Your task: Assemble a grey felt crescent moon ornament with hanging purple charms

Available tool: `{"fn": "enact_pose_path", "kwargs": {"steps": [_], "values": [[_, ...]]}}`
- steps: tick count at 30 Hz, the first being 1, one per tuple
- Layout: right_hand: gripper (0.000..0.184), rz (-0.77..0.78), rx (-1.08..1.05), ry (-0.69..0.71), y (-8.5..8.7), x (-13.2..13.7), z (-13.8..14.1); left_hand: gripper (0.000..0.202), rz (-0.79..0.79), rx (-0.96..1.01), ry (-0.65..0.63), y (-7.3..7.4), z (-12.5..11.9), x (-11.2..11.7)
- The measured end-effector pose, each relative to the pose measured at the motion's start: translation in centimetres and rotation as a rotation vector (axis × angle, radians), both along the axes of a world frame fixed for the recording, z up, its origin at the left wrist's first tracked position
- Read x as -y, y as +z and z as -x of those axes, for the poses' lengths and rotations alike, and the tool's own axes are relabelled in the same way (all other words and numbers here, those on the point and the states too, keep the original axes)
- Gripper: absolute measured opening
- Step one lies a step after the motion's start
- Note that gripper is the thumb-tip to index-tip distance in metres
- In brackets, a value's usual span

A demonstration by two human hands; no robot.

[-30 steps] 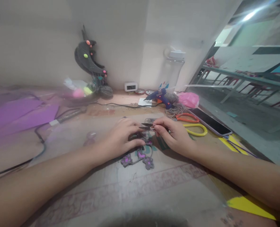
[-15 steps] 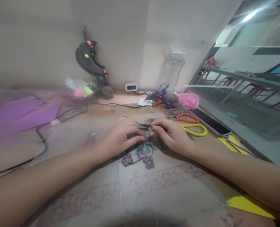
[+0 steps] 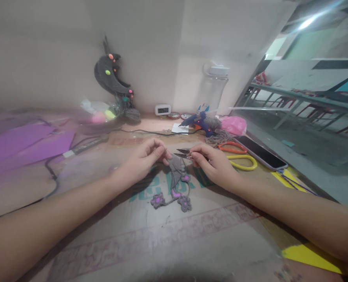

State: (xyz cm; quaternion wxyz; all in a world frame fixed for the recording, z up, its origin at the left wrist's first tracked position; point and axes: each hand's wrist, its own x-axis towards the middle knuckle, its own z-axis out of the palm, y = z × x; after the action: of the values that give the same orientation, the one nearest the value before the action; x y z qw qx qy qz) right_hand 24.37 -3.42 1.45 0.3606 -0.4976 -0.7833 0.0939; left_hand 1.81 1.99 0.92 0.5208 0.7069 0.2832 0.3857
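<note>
Small dark-bladed thread snips (image 3: 183, 153) are gripped in the closed fingers of my right hand (image 3: 213, 163). Their blades are parted and point left. My left hand (image 3: 150, 158) is closed, thumb against the curled fingers, just left of the blade tips. Its fingertips are at the top edge of a grey yarn craft piece (image 3: 176, 170), but what they pinch is too small to make out. Below, the piece carries grey flowers with purple centres (image 3: 185, 203) joined by grey cord, lying on the table.
Orange (image 3: 232, 147) and yellow scissor handles (image 3: 244, 162) lie beyond my right hand, near a phone (image 3: 262, 152). Behind are a blue glue gun (image 3: 200, 121), grey yarn (image 3: 219, 137), a pink bag (image 3: 234, 124), a clock (image 3: 163, 109) and a bottle (image 3: 215, 88). Purple sheets (image 3: 29, 143) lie left.
My left hand has drawn up and left, its fingers now curled, uncovering the grey yarn piece. The snips have shifted slightly right and up, with their blades in clearer view.
</note>
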Motion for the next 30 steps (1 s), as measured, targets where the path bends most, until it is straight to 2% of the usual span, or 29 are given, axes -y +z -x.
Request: {"fn": "enact_pose_path", "kwargs": {"steps": [7, 17, 20, 24, 30], "values": [[0.017, 0.006, 0.031, -0.012, -0.2, -0.3, 0.0, 0.02, -0.035, -0.159, 0.141, 0.0, 0.2, -0.2], [0.018, 0.0, 0.084, -0.02, -0.2, -0.5, 0.0, 0.026, -0.163, -0.227, 0.108, -0.1, 0.2, 0.3], [0.019, -0.004, 0.085, -0.019, -0.3, -0.4, -0.1, 0.025, -0.195, -0.234, 0.154, -0.1, 0.3, 0.2], [0.019, -0.006, 0.078, -0.018, -0.5, -0.5, -0.3, 0.018, -0.167, -0.274, 0.223, 0.5, 0.4, 0.5], [0.019, -0.018, 0.072, -0.006, -0.6, -0.7, -0.3, 0.013, -0.084, -0.243, 0.262, 1.0, 0.2, 0.8]]}}
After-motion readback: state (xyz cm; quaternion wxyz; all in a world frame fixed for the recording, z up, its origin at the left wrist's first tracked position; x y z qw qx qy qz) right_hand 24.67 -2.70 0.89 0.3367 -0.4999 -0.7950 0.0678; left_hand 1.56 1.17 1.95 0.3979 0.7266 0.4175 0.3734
